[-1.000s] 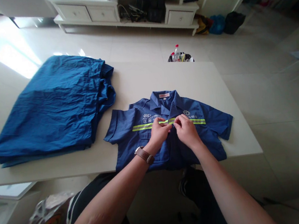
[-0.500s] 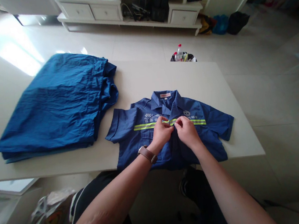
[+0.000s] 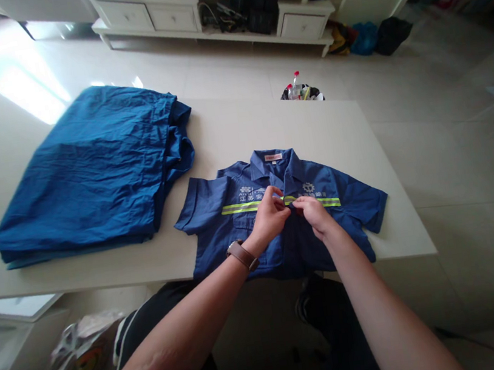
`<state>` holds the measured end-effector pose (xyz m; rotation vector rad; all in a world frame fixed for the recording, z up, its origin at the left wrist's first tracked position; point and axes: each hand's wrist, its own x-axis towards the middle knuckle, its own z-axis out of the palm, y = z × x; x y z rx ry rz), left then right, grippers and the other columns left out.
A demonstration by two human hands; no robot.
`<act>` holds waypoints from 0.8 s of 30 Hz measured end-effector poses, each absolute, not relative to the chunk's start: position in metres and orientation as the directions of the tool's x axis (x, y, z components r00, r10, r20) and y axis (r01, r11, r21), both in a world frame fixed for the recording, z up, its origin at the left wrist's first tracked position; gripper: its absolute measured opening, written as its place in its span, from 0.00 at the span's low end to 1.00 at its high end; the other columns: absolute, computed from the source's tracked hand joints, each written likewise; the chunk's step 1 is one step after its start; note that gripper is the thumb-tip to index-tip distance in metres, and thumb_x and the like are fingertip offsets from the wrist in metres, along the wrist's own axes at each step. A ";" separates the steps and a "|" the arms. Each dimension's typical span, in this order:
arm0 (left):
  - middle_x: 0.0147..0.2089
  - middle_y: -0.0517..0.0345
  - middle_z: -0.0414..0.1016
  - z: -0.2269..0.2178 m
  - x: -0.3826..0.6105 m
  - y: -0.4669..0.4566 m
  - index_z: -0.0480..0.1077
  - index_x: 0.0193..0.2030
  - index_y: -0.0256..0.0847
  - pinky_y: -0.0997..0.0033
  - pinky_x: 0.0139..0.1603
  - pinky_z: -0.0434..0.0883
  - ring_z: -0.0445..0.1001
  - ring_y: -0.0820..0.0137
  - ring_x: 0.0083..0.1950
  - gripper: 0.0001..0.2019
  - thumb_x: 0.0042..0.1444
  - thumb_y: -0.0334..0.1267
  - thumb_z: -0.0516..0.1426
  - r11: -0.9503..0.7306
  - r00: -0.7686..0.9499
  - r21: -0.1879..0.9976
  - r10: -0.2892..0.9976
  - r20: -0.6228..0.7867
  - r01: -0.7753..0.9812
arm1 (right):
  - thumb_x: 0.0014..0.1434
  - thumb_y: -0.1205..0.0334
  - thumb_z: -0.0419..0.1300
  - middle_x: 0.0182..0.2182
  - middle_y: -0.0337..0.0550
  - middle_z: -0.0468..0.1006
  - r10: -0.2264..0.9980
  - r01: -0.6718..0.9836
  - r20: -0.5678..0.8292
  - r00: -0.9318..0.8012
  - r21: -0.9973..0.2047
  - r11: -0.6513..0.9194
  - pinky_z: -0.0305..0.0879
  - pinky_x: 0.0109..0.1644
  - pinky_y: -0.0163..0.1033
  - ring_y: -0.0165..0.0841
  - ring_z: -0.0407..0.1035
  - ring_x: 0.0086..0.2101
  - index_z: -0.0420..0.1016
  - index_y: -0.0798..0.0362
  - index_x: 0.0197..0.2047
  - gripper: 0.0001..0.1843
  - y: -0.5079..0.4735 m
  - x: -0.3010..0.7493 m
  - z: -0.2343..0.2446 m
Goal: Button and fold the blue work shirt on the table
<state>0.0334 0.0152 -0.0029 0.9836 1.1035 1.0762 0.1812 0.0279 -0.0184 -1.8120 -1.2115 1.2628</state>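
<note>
A small dark blue short-sleeved work shirt (image 3: 345,196) with a yellow-green reflective chest stripe lies face up on the pale table (image 3: 239,131), collar away from me. My left hand (image 3: 271,215), with a brown watch on the wrist, pinches the shirt's front placket at the stripe. My right hand (image 3: 315,215) pinches the same placket right beside it, fingertips almost touching the left hand's.
A pile of folded bright blue cloth (image 3: 84,171) covers the table's left part. A small bin with bottles (image 3: 301,93) stands on the floor behind the table. A white low cabinet (image 3: 203,7) lines the far wall. Bags (image 3: 81,349) lie on the floor at lower left.
Both hands stay at the shirt's chest. The right hand has turned and dropped slightly, its fingers now pointing left towards the left hand. The shirt has not shifted.
</note>
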 end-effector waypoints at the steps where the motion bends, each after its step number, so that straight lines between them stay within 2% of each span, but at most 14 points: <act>1: 0.28 0.68 0.67 -0.002 0.033 0.015 0.64 0.40 0.43 0.80 0.28 0.57 0.65 0.79 0.27 0.17 0.43 0.21 0.57 0.175 0.104 0.977 0.981 -0.163 -0.122 | 0.48 0.51 0.58 0.19 0.37 0.68 0.918 0.331 -0.378 0.118 -0.857 -0.395 0.57 0.29 0.35 0.31 0.62 0.24 0.67 0.52 0.24 0.13 0.028 0.181 -0.019; 4: 0.28 0.68 0.67 -0.004 0.031 0.017 0.64 0.40 0.43 0.79 0.30 0.58 0.66 0.78 0.27 0.17 0.45 0.22 0.57 0.148 0.059 0.988 0.988 -0.145 -0.052 | 0.50 0.50 0.59 0.23 0.37 0.71 0.933 0.370 -0.329 0.146 -0.856 -0.360 0.60 0.32 0.36 0.32 0.65 0.27 0.69 0.51 0.29 0.13 0.026 0.180 -0.015; 7: 0.27 0.67 0.69 -0.010 0.030 0.021 0.64 0.40 0.43 0.78 0.30 0.59 0.67 0.76 0.27 0.16 0.46 0.23 0.58 0.232 0.006 0.972 0.973 -0.232 -0.037 | 0.54 0.51 0.60 0.30 0.38 0.74 0.966 0.555 -0.197 0.167 -0.791 -0.258 0.65 0.39 0.38 0.34 0.68 0.32 0.70 0.50 0.36 0.12 0.022 0.180 -0.012; 10: 0.29 0.64 0.71 -0.012 0.027 0.024 0.64 0.41 0.43 0.75 0.34 0.62 0.69 0.73 0.30 0.17 0.46 0.23 0.59 0.299 -0.013 0.953 0.954 -0.298 0.049 | 0.57 0.56 0.60 0.39 0.43 0.77 0.991 0.733 -0.129 0.041 -0.670 -0.117 0.68 0.50 0.44 0.36 0.72 0.41 0.73 0.50 0.41 0.10 0.016 0.180 -0.013; 13: 0.38 0.57 0.73 -0.010 0.023 0.024 0.65 0.41 0.42 0.69 0.44 0.67 0.72 0.67 0.40 0.17 0.45 0.24 0.60 0.221 -0.015 0.943 0.974 -0.225 0.249 | 0.58 0.58 0.61 0.49 0.51 0.77 0.983 0.823 -0.167 -0.075 -0.567 -0.033 0.64 0.61 0.50 0.42 0.71 0.52 0.76 0.50 0.47 0.14 0.010 0.182 -0.021; 16: 0.47 0.47 0.73 -0.007 0.017 0.020 0.68 0.44 0.41 0.58 0.56 0.68 0.71 0.57 0.52 0.15 0.48 0.28 0.60 0.064 0.085 0.838 0.988 -0.130 0.543 | 0.60 0.56 0.61 0.59 0.56 0.73 0.964 0.853 -0.233 -0.132 -0.522 -0.009 0.56 0.68 0.57 0.48 0.64 0.62 0.76 0.51 0.55 0.21 0.005 0.184 -0.030; 18: 0.54 0.42 0.71 -0.006 0.014 0.015 0.69 0.48 0.40 0.51 0.61 0.67 0.68 0.52 0.59 0.16 0.51 0.31 0.59 -0.018 0.188 0.739 0.971 -0.148 0.673 | 0.61 0.54 0.60 0.63 0.55 0.69 0.950 0.856 -0.281 -0.138 -0.516 -0.029 0.52 0.70 0.63 0.52 0.57 0.67 0.74 0.49 0.59 0.24 0.002 0.185 -0.034; 21: 0.67 0.38 0.64 -0.008 0.012 0.004 0.68 0.58 0.41 0.45 0.67 0.63 0.61 0.47 0.69 0.24 0.53 0.34 0.60 -0.081 0.282 0.682 0.940 -0.190 0.727 | 0.62 0.51 0.59 0.69 0.53 0.62 0.914 0.864 -0.394 -0.099 -0.489 -0.117 0.47 0.68 0.73 0.60 0.44 0.71 0.70 0.46 0.66 0.29 0.001 0.186 -0.035; 24: 0.74 0.35 0.55 -0.008 0.010 -0.004 0.61 0.67 0.40 0.42 0.73 0.55 0.52 0.46 0.76 0.33 0.54 0.36 0.60 -0.090 0.303 0.677 0.931 -0.203 0.730 | 0.63 0.50 0.58 0.72 0.51 0.56 0.870 0.875 -0.485 -0.086 -0.454 -0.166 0.43 0.68 0.77 0.63 0.33 0.73 0.64 0.45 0.71 0.34 0.001 0.186 -0.032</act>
